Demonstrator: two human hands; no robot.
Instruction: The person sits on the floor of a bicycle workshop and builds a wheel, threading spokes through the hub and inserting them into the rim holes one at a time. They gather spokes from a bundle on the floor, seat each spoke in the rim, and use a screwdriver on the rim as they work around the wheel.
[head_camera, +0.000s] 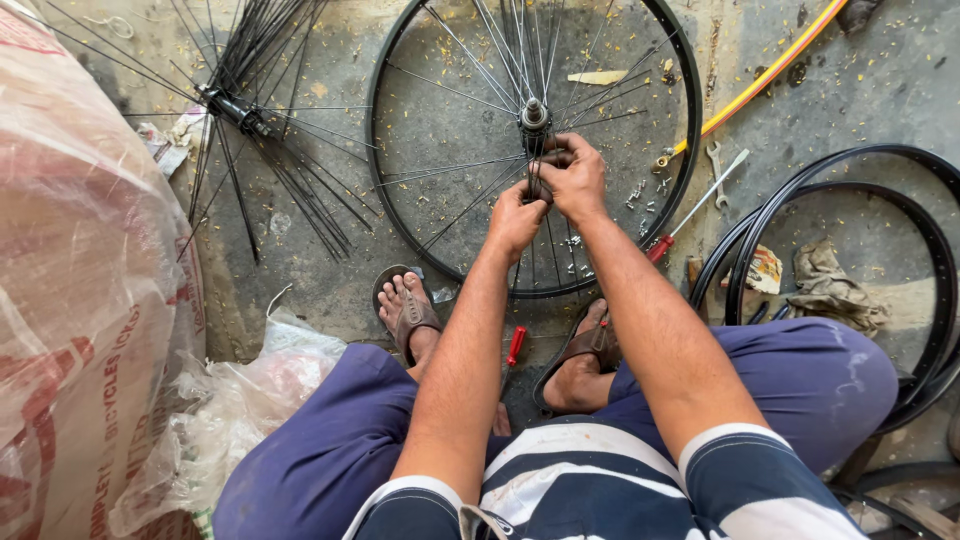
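Both hands gripped spokes just below the wheel hub (535, 113); right hand (573, 180) lay nearer it than left hand (517, 218).

Bright, even daylight, soft shadows, sharp focus, slight wide-angle bending at the edges.

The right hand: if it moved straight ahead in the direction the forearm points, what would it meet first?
Most likely the metal hub of the black spoked bicycle wheel. The right hand points up and slightly left along the thin spokes it grips, and the hub lies just beyond its fingers. Depth is unclear.
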